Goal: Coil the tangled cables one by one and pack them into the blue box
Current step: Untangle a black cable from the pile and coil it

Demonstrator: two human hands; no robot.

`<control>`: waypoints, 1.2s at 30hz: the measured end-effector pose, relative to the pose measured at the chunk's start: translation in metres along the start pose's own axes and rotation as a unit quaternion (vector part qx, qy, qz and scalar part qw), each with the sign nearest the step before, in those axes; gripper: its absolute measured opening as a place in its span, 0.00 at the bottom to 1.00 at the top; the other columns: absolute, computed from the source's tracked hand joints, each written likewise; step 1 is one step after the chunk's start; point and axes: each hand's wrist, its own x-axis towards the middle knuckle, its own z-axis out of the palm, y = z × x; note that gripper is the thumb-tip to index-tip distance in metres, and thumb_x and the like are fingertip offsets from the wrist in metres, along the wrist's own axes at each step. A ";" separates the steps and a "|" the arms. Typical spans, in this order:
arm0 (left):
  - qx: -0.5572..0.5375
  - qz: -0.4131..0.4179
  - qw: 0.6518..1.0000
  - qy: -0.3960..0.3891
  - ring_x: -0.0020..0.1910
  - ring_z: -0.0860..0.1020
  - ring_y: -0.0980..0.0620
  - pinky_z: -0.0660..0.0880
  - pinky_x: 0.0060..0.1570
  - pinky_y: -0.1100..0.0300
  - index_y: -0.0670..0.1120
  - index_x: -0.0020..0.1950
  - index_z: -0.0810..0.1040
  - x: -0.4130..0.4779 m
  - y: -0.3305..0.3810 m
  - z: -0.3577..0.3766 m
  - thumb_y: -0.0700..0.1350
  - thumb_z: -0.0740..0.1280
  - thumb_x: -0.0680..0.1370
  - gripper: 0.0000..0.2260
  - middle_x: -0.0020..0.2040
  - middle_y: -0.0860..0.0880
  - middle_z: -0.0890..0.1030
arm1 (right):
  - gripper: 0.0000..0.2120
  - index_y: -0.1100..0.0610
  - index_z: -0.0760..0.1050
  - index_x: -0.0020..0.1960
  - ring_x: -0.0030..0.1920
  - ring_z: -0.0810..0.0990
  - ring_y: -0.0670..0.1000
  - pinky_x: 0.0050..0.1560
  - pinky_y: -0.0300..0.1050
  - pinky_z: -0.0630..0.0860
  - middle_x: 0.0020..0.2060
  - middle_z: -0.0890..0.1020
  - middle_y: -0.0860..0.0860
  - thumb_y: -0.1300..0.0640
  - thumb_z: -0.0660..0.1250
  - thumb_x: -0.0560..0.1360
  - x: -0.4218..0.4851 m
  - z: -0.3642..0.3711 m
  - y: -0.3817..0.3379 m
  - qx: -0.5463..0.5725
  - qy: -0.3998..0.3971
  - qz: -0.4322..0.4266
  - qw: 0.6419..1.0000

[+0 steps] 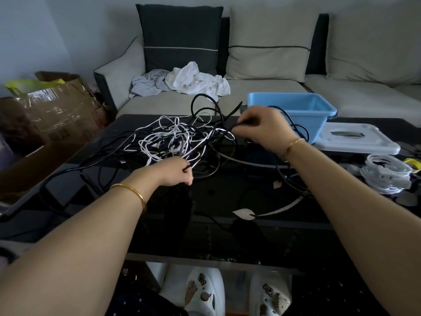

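The task looks barely begun: the tangle of cables lies between the two grips on the table. The left hand pinches a black cable at the tangle's near edge, and the right hand pinches a black strand. Just behind the right grip, the blue box shows no coiled cable inside.

So from my seat I count: one blue box, one white lid just right of it, one cable tangle left of it (no clue how many strands), one coiled white bundle also to its right, three cushions behind it, two cloths back-left of it, and two hands: left hand, right hand.
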 end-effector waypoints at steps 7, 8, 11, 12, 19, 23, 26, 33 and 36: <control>0.002 -0.071 0.987 0.141 0.48 0.76 0.49 0.67 0.54 0.54 0.44 0.47 0.78 0.001 -0.023 0.000 0.47 0.57 0.82 0.12 0.40 0.57 0.77 | 0.10 0.58 0.69 0.37 0.27 0.69 0.49 0.24 0.38 0.68 0.32 0.72 0.55 0.61 0.66 0.75 0.004 -0.018 0.048 0.183 0.185 0.264 0.929; 0.013 -0.070 0.983 0.171 0.46 0.76 0.51 0.66 0.54 0.54 0.46 0.45 0.77 0.001 -0.019 0.000 0.48 0.56 0.82 0.13 0.39 0.57 0.77 | 0.06 0.60 0.69 0.41 0.29 0.71 0.52 0.25 0.39 0.69 0.37 0.73 0.58 0.62 0.65 0.75 0.001 -0.012 0.051 0.105 0.132 0.301 0.939; 0.045 -0.019 0.974 0.221 0.39 0.78 0.50 0.66 0.48 0.58 0.47 0.38 0.70 0.003 -0.004 -0.003 0.47 0.56 0.82 0.14 0.39 0.52 0.83 | 0.23 0.61 0.61 0.67 0.38 0.74 0.58 0.34 0.47 0.70 0.66 0.65 0.60 0.64 0.63 0.74 -0.004 0.004 0.036 -0.215 0.064 0.273 0.936; 0.069 0.005 0.973 0.220 0.40 0.78 0.49 0.64 0.48 0.57 0.47 0.37 0.68 0.003 0.002 -0.003 0.47 0.56 0.82 0.15 0.38 0.51 0.83 | 0.30 0.57 0.56 0.72 0.38 0.74 0.58 0.33 0.47 0.68 0.71 0.59 0.57 0.64 0.63 0.72 -0.004 0.009 0.025 -0.294 0.078 0.196 0.932; -0.012 0.124 0.971 0.202 0.35 0.77 0.51 0.71 0.41 0.54 0.50 0.43 0.74 0.002 0.037 -0.014 0.48 0.58 0.82 0.09 0.32 0.51 0.79 | 0.16 0.56 0.70 0.64 0.52 0.78 0.60 0.47 0.55 0.78 0.65 0.68 0.53 0.60 0.61 0.76 -0.001 0.048 -0.009 -0.344 -0.051 -0.037 0.937; -0.104 0.128 0.967 0.192 0.37 0.78 0.52 0.71 0.41 0.58 0.45 0.47 0.77 0.000 0.026 -0.011 0.43 0.63 0.80 0.05 0.34 0.49 0.80 | 0.10 0.59 0.77 0.54 0.50 0.76 0.57 0.48 0.49 0.74 0.52 0.75 0.55 0.56 0.59 0.80 0.006 0.031 -0.001 -0.325 0.033 -0.048 0.944; -0.124 0.128 0.959 0.221 0.40 0.78 0.52 0.71 0.43 0.60 0.45 0.47 0.77 0.002 0.024 -0.015 0.39 0.63 0.79 0.04 0.39 0.49 0.79 | 0.10 0.61 0.76 0.52 0.49 0.74 0.55 0.48 0.47 0.71 0.51 0.75 0.56 0.56 0.59 0.80 0.006 0.022 0.004 -0.214 0.145 -0.021 0.966; -0.349 0.112 0.917 0.155 0.26 0.72 0.58 0.68 0.24 0.67 0.45 0.46 0.77 0.002 0.051 -0.025 0.39 0.60 0.81 0.08 0.34 0.49 0.74 | 0.12 0.61 0.72 0.58 0.50 0.74 0.58 0.44 0.49 0.73 0.58 0.73 0.56 0.66 0.57 0.76 0.006 0.018 0.008 -0.245 0.146 0.073 0.956; -0.442 0.108 0.887 0.071 0.25 0.68 0.57 0.59 0.19 0.69 0.43 0.47 0.77 0.003 0.064 -0.027 0.40 0.60 0.81 0.08 0.31 0.50 0.72 | 0.24 0.53 0.69 0.67 0.60 0.71 0.57 0.51 0.51 0.74 0.65 0.71 0.50 0.66 0.59 0.73 -0.002 0.018 -0.003 -0.303 0.077 -0.061 0.948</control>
